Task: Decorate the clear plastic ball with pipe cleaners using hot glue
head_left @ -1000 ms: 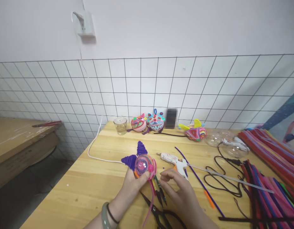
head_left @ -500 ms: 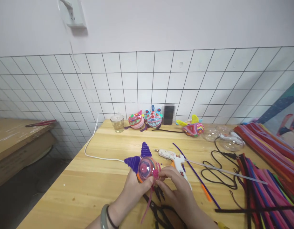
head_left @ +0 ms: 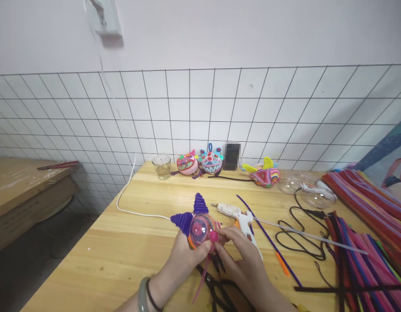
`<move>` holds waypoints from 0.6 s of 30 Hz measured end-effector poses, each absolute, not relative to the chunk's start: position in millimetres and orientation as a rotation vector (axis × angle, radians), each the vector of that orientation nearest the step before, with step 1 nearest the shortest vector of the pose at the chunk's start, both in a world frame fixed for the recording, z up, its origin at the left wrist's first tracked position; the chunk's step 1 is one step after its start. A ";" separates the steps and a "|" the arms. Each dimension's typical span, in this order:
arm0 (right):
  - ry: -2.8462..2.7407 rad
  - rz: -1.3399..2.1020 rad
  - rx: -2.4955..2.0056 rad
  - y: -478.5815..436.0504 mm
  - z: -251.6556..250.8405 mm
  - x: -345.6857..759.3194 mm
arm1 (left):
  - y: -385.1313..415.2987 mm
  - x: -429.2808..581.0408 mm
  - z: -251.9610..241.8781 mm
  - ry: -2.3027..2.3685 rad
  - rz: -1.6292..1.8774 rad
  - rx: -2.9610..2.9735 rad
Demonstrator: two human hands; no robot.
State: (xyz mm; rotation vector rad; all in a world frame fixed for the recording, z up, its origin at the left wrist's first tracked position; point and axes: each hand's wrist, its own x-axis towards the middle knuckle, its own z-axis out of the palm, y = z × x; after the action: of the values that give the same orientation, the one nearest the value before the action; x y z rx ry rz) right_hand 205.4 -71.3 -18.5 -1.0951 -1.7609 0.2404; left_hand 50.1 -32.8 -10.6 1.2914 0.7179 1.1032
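My left hand is closed around a clear ball ornament with coloured pipe cleaner coils showing through it. Two purple ears of wound pipe cleaner stick out from its upper left. At the ball's lower right, my right hand pinches a small pink pipe cleaner coil between thumb and fingers. A loose pink strand hangs below the ball. Black-handled scissors lie underneath, partly hidden by my right hand. Whether the coil is stuck to the ball, I cannot tell.
A white glue gun lies just beyond my right hand, beside a purple pipe cleaner. Finished ornaments and a glass cup stand along the wall. Pipe cleaner bundles and a black cord occupy the right side.
The view has shifted slightly. The pink coil now shows its round face more, with my right fingers still at it. Both hands otherwise keep nearly the same place.
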 end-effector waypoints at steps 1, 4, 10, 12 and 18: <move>-1.752 0.242 -1.089 -71.6 -17.7 205.1 | -32.8 50.3 -10.8 0.714 1.110 1.291; -1.714 0.269 -1.087 -73.1 -14.1 203.2 | -33.4 50.9 -11.0 0.716 1.121 1.286; -1.668 0.315 -1.107 -74.4 -10.4 201.0 | -37.3 50.1 -6.3 0.722 1.086 1.293; -1.663 0.317 -1.110 -74.0 -10.2 200.9 | -37.8 49.5 -5.1 0.719 1.081 1.284; -1.676 0.303 -1.114 -75.0 -8.5 199.2 | -35.8 49.9 -9.5 0.754 1.090 1.241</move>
State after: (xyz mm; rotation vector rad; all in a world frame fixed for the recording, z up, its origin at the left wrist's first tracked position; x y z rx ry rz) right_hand 199.2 -75.0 -8.5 -1.1142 -1.6758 0.3033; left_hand 49.9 -35.8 -9.5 1.2414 0.7542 1.0897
